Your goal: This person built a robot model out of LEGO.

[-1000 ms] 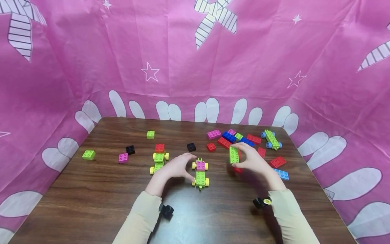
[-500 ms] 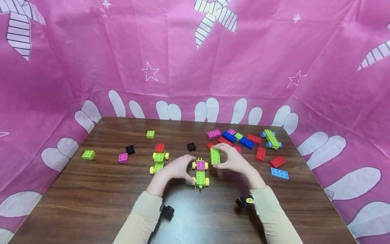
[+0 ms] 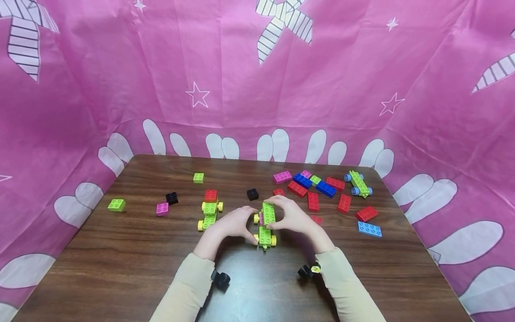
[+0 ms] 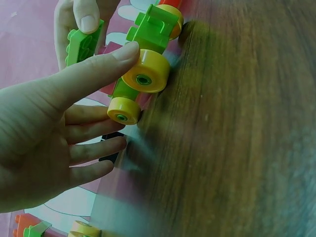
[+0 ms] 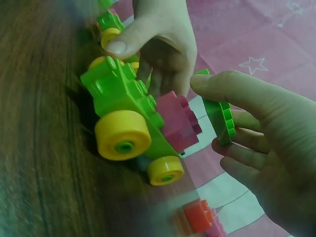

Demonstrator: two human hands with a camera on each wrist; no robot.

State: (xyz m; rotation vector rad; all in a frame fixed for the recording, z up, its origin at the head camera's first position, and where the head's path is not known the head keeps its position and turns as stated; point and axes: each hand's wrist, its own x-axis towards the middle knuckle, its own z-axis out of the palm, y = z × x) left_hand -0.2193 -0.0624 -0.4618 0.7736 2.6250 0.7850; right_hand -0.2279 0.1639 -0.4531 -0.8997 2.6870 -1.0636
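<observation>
Head view bright; pale glare across tabletop (image 3: 261,286); wrist views dimmer, hazier, with soft shadows.

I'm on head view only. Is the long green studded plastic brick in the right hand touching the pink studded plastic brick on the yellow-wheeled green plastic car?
Observer: No. Right wrist view shows a gap between the long green studded plastic brick and the pink studded plastic brick.
Operator: The left hand blocks my view of what's under it. Curled or straight there?
Observer: Left wrist view shows its lower fingers nearly straight.
Operator: On the yellow-wheeled green plastic car, any detail too small for me?
Observer: Right wrist view shows a green hub in the large yellow plastic wheel.
</observation>
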